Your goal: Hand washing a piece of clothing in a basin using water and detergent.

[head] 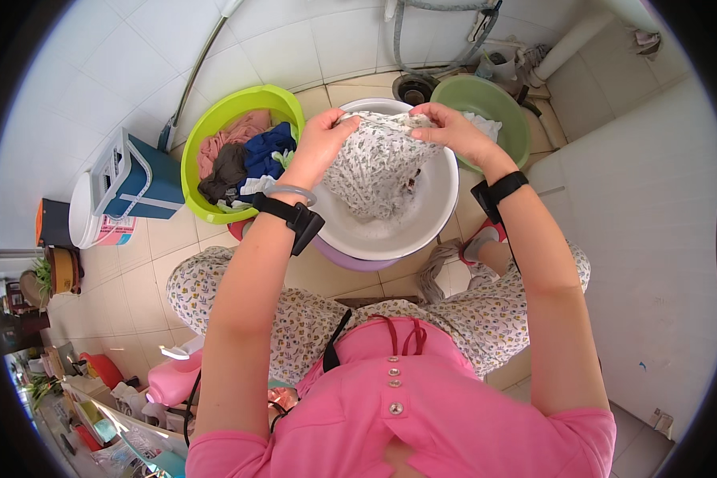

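A wet white cloth garment with a small grey-green print [376, 173] hangs between both hands over a white enamel basin [436, 224]. My left hand [328, 137] pinches its upper left edge between thumb and fingers. The upper right edge is gripped by my right hand [445, 128]. The garment's lower part rests in the basin, with sudsy water around it. A small dark brown patch shows near its right side; what it is, I cannot tell. Beneath the basin is a purple tub [358, 261], mostly hidden.
A lime-green tub [194, 194] of pink, blue and dark clothes stands at the left. A green basin [514, 116] with white cloth is at the right, beside a floor drain [414, 89]. A blue bucket [149, 179] stands by the left wall; grey cloth [436, 272] lies near the right foot.
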Demonstrator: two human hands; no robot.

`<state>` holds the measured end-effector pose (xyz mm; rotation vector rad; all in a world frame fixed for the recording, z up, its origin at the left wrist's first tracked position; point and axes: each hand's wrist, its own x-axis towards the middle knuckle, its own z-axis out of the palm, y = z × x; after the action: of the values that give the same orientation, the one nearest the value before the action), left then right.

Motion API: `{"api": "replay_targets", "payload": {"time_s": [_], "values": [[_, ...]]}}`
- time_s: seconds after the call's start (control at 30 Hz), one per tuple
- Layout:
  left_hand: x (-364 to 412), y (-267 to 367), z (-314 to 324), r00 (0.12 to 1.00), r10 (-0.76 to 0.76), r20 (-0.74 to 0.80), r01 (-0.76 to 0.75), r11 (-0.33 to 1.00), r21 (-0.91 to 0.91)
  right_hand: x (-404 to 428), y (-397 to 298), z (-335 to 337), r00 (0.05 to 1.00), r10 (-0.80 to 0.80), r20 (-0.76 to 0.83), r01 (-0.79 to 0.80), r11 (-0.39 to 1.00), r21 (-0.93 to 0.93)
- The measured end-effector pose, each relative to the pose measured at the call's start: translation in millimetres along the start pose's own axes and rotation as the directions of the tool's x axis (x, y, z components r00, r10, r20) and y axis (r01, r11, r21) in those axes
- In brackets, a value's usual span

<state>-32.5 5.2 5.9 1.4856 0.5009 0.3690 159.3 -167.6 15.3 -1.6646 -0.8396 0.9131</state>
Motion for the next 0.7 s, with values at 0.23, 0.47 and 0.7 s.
{"api": "replay_targets", "payload": {"time_s": [0.23, 0.47, 0.7], "values": [[31.3, -63.2, -9.6, 0.991, -0.015, -0.135, 0.047, 0.969, 0.243, 33.1, 69.7, 6.8, 0.991, -0.045, -0.123, 0.024, 0.986, -0.163], [-5.6, -155.6, -10.3, 0.874, -0.333, -0.354, 0.458, 0.809, 0.368, 11.8, 101.8, 57.5, 0.979, 0.201, -0.019, -0.194, 0.908, -0.373], [-11.8, -120.8, 13.9, 0.897, -0.412, -0.156, 0.437, 0.879, 0.191, -8.9, 140.8, 125.1, 0.99, 0.141, 0.012, -0.121, 0.882, -0.456]]}}
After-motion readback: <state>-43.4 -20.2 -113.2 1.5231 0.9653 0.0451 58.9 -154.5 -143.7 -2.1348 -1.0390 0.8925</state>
